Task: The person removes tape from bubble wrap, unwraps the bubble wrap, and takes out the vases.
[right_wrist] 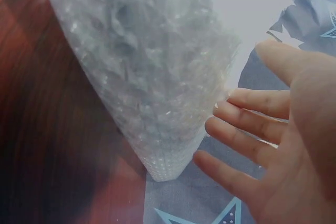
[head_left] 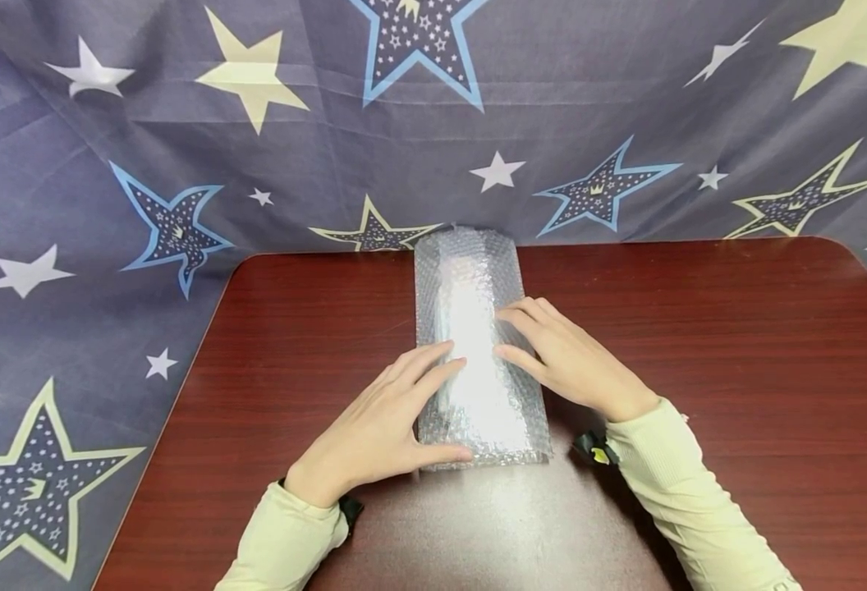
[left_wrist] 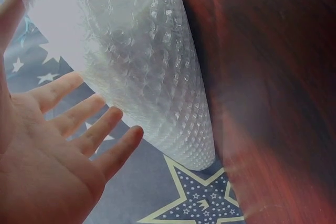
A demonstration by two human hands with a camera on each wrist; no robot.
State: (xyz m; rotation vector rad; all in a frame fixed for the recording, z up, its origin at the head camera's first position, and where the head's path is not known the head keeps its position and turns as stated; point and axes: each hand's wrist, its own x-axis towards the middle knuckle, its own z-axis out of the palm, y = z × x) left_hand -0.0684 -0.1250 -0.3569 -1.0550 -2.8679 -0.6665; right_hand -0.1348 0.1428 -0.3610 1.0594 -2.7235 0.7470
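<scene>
A long bundle of clear bubble wrap (head_left: pixel 470 345) lies lengthwise on the table, its far end at the back edge and its middle washed out by glare. What is inside it does not show. My left hand (head_left: pixel 382 419) lies over its left side, fingers extended and thumb near the front end. From the right, my right hand (head_left: pixel 566 353) reaches to the bundle with its fingertips on the upper surface. In the left wrist view the fingers (left_wrist: pixel 113 129) are spread along the wrap's side. The right wrist view has straight fingers (right_wrist: pixel 247 124) right at the wrap.
The dark red wooden table (head_left: pixel 736 369) extends to both sides of the bundle. Behind it and on the left hangs a grey-blue cloth (head_left: pixel 404 156) with a star print. A black strap with a yellow mark (head_left: pixel 599 451) sits at the right cuff.
</scene>
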